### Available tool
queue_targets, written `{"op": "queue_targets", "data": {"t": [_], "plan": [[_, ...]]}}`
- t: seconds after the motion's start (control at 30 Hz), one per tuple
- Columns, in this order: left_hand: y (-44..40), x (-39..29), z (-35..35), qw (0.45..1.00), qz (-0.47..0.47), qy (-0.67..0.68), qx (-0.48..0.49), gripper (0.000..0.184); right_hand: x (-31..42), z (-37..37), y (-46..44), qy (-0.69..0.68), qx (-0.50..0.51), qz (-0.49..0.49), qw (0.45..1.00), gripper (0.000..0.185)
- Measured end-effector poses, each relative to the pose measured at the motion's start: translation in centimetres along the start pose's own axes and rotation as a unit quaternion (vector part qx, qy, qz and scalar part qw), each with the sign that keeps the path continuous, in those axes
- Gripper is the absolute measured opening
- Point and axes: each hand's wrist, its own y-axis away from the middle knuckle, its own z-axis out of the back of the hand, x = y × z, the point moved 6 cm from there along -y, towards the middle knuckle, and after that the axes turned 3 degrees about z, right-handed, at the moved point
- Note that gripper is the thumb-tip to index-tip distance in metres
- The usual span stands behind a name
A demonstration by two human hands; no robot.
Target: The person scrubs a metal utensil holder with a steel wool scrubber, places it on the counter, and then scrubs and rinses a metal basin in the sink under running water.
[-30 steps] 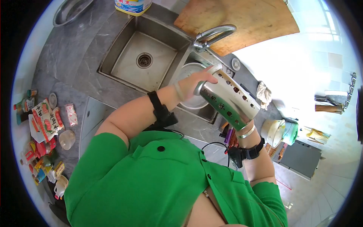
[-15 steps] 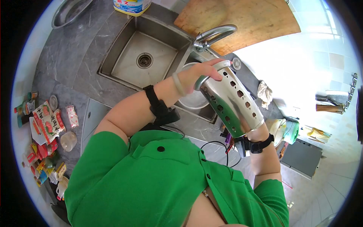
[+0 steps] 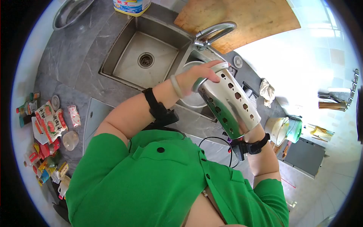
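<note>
A shiny metal utensil holder (image 3: 231, 104), a tall cylinder with apple-shaped cutouts, is held tilted over the counter's front edge. My left hand (image 3: 200, 76) is closed around its upper end, thumb along the rim. At the lower end is my right hand (image 3: 256, 133); its fingers are hidden by the holder, and I cannot tell whether they are inside it or behind it. Beneath my left hand, a round pale basin (image 3: 196, 101) sits partly hidden in the smaller sink compartment.
The large sink basin (image 3: 126, 70) lies to the left, under a curved faucet (image 3: 217, 30). A wooden board (image 3: 242, 22) leans behind. Packets (image 3: 51, 123) and bottles crowd the far left. A cloth (image 3: 267, 92) and a bucket (image 3: 276, 130) are on the right.
The utensil holder and both hands have shifted slightly left. The holder stays tilted, with my left hand still gripping its upper end.
</note>
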Motion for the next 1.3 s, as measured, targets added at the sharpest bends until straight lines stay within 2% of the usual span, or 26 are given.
{"op": "queue_targets", "data": {"t": [0.2, 0.27, 0.33, 0.4, 0.53, 0.7, 0.73, 0.9, 1.0, 1.03, 1.13, 1.2, 1.3], "plan": [[-0.7, 2.3, 0.8, 0.989, 0.121, -0.016, -0.082, 0.037, -0.3, 0.6, 0.2, -0.022, -0.002, -0.029, 0.999, 0.043], [-0.1, 2.3, 0.8, 0.995, 0.082, -0.015, -0.055, 0.036, -1.1, 1.0, -0.1, -0.066, 0.011, -0.045, 0.997, 0.043], [0.1, 2.4, 0.6, 0.994, 0.092, -0.018, -0.058, 0.037, -2.3, 1.6, -0.7, -0.128, 0.033, -0.065, 0.989, 0.043], [0.0, 2.9, 0.6, 0.984, 0.148, -0.026, -0.092, 0.039, -3.7, 1.8, -1.5, -0.197, 0.064, -0.089, 0.974, 0.043], [0.1, 4.5, 1.7, 0.965, 0.189, 0.063, -0.17, 0.035, -5.0, 2.1, -2.6, -0.278, 0.117, -0.118, 0.946, 0.043], [0.8, 6.8, 4.1, 0.92, 0.255, 0.174, -0.242, 0.034, -4.4, 3.4, -3.5, -0.307, 0.189, -0.133, 0.923, 0.043], [0.8, 6.8, 4.0, 0.923, 0.249, 0.165, -0.243, 0.034, -4.6, 3.7, -3.6, -0.312, 0.199, -0.138, 0.919, 0.043], [0.5, 5.8, 3.6, 0.935, 0.226, 0.129, -0.239, 0.033, -4.8, 4.2, -3.7, -0.308, 0.094, -0.108, 0.941, 0.048], [0.3, 6.2, 3.3, 0.94, 0.237, 0.143, -0.201, 0.039, -4.7, 3.5, -3.4, -0.298, 0.161, -0.131, 0.932, 0.052], [0.2, 6.0, 3.1, 0.95, 0.217, 0.112, -0.196, 0.041, -4.7, 3.7, -3.7, -0.268, 0.207, -0.137, 0.931, 0.053], [0.3, 5.5, 2.1, 0.964, 0.179, 0.044, -0.193, 0.05, -4.4, 3.7, -3.6, -0.211, 0.25, -0.133, 0.936, 0.054], [0.4, 5.7, 2.0, 0.959, 0.193, 0.028, -0.204, 0.057, -4.6, 3.3, -3.4, -0.222, 0.227, -0.125, 0.94, 0.054], [-0.1, 4.4, 1.4, 0.973, 0.154, -0.088, -0.146, 0.063, -5.0, 2.5, -2.9, -0.254, 0.158, -0.102, 0.949, 0.053]]}}
